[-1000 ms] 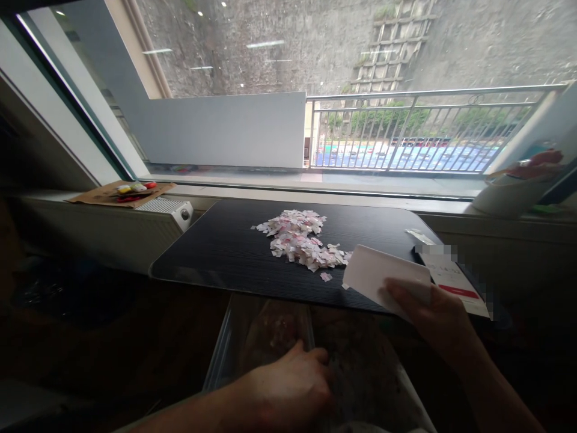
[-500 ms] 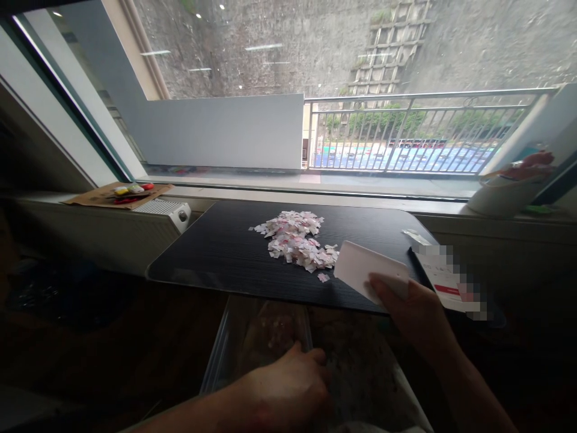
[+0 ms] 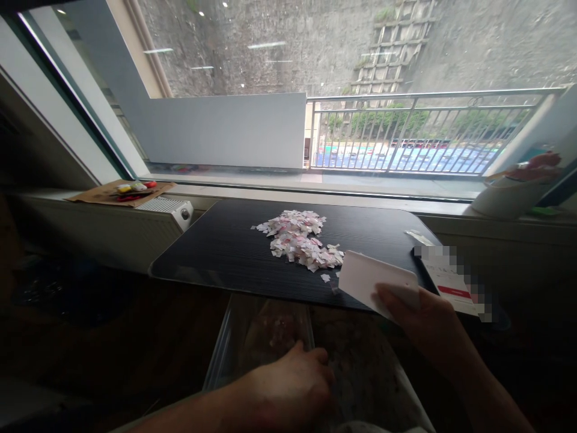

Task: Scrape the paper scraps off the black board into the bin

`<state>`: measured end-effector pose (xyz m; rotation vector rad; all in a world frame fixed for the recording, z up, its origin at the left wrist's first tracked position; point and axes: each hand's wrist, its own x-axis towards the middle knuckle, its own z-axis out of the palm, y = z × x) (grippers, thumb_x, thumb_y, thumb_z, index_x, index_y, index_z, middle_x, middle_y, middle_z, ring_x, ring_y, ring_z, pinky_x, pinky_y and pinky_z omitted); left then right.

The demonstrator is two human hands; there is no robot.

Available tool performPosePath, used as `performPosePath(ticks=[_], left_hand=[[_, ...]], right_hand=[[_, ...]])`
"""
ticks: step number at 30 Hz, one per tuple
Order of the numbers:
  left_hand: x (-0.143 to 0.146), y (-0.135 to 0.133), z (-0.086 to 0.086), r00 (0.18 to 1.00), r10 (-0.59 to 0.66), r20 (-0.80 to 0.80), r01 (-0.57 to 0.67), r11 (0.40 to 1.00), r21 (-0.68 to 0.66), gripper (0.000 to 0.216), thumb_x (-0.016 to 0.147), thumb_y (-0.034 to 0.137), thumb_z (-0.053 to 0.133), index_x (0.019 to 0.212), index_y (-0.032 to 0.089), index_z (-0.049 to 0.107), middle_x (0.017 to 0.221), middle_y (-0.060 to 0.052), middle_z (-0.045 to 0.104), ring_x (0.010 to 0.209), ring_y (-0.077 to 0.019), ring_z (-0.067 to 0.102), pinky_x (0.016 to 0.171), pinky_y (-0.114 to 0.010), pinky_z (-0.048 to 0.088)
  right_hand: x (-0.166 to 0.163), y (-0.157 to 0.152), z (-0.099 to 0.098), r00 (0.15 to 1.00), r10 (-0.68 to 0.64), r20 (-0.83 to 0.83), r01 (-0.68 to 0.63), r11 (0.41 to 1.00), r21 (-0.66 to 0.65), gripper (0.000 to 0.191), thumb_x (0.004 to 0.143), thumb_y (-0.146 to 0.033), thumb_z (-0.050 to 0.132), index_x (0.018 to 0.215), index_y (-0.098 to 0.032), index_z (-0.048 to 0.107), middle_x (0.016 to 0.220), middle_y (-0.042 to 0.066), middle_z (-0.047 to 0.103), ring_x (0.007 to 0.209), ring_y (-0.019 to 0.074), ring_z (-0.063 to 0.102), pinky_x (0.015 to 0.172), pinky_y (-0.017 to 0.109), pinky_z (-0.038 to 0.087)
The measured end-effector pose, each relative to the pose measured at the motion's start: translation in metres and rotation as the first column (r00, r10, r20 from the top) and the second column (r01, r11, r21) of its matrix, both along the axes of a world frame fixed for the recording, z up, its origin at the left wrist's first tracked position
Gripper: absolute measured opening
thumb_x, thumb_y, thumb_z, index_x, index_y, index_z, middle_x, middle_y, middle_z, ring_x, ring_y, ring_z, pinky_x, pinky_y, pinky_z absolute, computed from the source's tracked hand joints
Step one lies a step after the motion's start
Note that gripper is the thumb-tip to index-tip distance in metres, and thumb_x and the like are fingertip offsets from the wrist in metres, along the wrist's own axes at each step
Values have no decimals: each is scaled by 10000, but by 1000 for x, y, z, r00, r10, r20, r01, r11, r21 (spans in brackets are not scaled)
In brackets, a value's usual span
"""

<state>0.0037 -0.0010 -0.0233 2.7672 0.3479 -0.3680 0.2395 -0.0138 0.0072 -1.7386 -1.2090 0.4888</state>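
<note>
My right hand [image 3: 426,316] is closed on a flat white card [image 3: 376,279] with rounded corners, thumb across its near face. The card is tilted over the front right part of a dark wood-grain tabletop [image 3: 207,252]. To its left, a heap of small white and pinkish paper scraps [image 3: 300,237] spreads over the table, with a few loose bits near the card's left edge. Below the table's front edge, my left hand [image 3: 300,376] grips the right-hand rim of a clear plastic bin [image 3: 220,343]. Shadow makes the bin's contents hard to make out.
At the table's right end lies a white printed sheet [image 3: 451,288], partly blurred out. Small red and yellow items [image 3: 135,189] rest on brown cardboard [image 3: 94,193] by the radiator [image 3: 166,207]. A white container [image 3: 500,192] stands on the sill at right, before a window.
My right hand has drawn the card a little to the right and towards me. Another small scrap now shows beside its lower left corner. The left hand stays at the bin.
</note>
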Motion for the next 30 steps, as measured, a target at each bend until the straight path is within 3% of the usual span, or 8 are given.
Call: performPosePath(ticks=[9,17,23,28,30], left_hand=[[26,-6,9,996,-91,-22,92,993,71,157,849,169,676,695,159,651,778,-52,668,887,-240,604,714,-398,481],[52,0,25,973,-228,-41,228,974,-2,165,873,219,606,727,174,670,722,-56,661,848,-260,641,602,-377,455],[55,-1,36,971,-235,53,234,972,27,174,876,183,583,737,149,682,808,-55,692,825,-219,617,640,-361,464],[52,0,47,963,-257,-83,257,966,-2,188,869,176,597,685,160,632,742,-33,666,819,-221,610,562,-354,409],[51,1,48,957,-276,-92,275,961,-21,166,848,174,621,684,154,625,764,-35,677,842,-222,613,562,-352,409]], right_hand=[[-6,-8,-16,972,-131,-196,124,991,-45,295,684,-470,798,835,-219,834,755,36,826,773,295,789,636,304,603],[6,5,-38,937,-72,-341,58,997,-50,391,639,-508,853,880,-201,851,891,71,843,909,341,787,753,372,628],[1,1,-42,944,45,-328,-66,996,-54,370,623,-520,845,811,-202,858,815,77,837,811,330,786,714,388,626],[10,-1,-45,945,4,-327,-33,996,-85,378,629,-518,844,841,-207,860,835,74,839,812,325,790,697,372,631],[11,0,-44,946,57,-318,-89,992,-86,354,650,-509,836,847,-216,861,844,69,841,819,319,792,701,365,634]])
